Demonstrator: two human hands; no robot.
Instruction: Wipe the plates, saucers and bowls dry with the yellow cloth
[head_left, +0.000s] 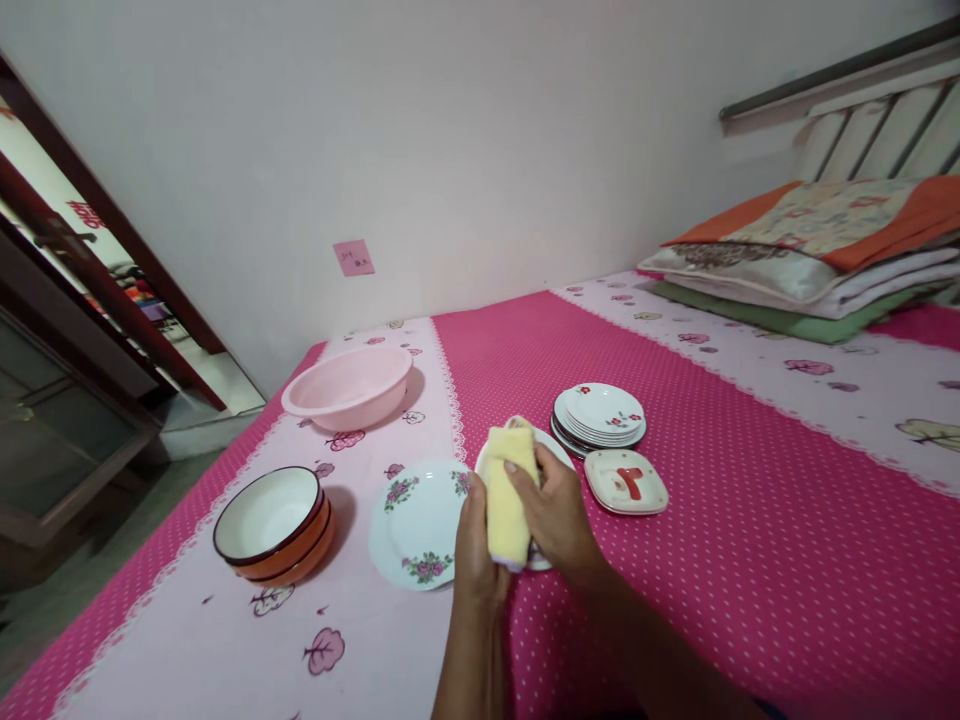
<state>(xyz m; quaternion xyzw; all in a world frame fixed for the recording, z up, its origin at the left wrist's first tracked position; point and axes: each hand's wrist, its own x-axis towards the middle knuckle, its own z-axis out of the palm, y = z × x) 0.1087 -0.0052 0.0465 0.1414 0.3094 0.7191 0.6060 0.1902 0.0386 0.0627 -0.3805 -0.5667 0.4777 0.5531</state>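
A folded yellow cloth (pixel 506 500) is held between both hands at the centre. My left hand (pixel 474 545) grips its left edge, thumb up along the side and fingers hidden behind. My right hand (pixel 561 510) closes on it from the right, with the thumb pressed on top. Behind the cloth and hands shows part of a white round plate (pixel 553 446); I cannot tell whether it lies on the bed or is touched. Just left lies a white plate with purple flowers (pixel 417 522), partly covered by my left hand.
On the bed (pixel 720 600) stand a pink basin (pixel 352 385), stacked orange bowls (pixel 274 520), a stack of flowered plates (pixel 604 410) and small square dishes (pixel 626 482). Folded bedding (pixel 802 250) lies at the far right. A white wall (pixel 480 150) rises behind.
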